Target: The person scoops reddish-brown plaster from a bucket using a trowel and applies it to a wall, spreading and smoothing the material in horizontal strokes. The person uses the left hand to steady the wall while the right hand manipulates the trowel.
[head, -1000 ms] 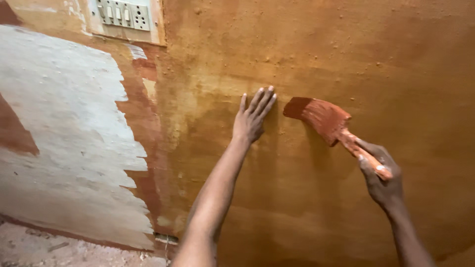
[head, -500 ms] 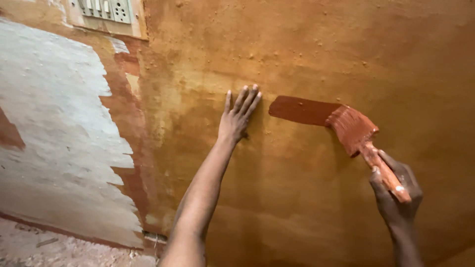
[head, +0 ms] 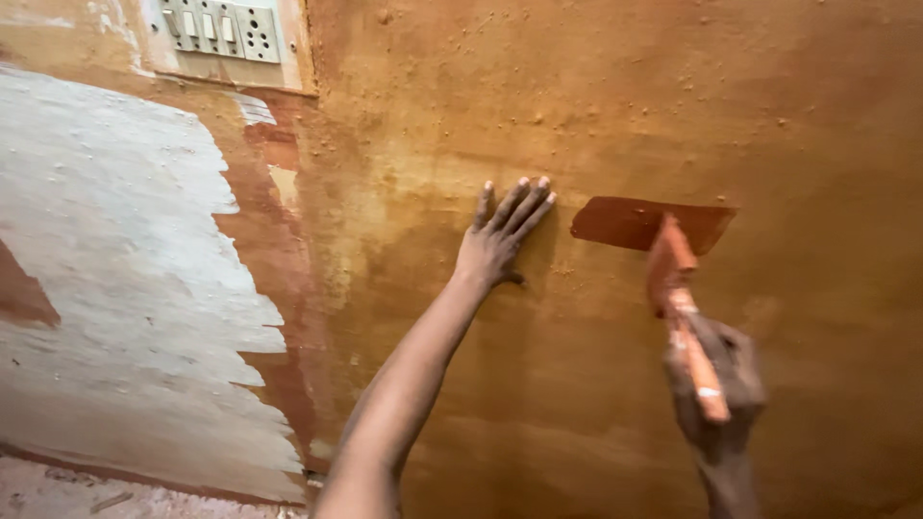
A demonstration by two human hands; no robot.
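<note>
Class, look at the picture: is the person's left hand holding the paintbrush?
No. The left hand lies flat and empty on the wall, while the right hand grips the paintbrush.

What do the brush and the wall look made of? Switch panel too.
Brush: handle probably wood or plastic, but reddish-brown paint coats it and motion blurs it, so I can't tell.
Wall: likely plaster or cement render, matte ochre, with small raised bumps; a wet-looking red-brown stroke lies on it.
Switch panel: seemingly moulded plastic, off-white and smooth.
</note>
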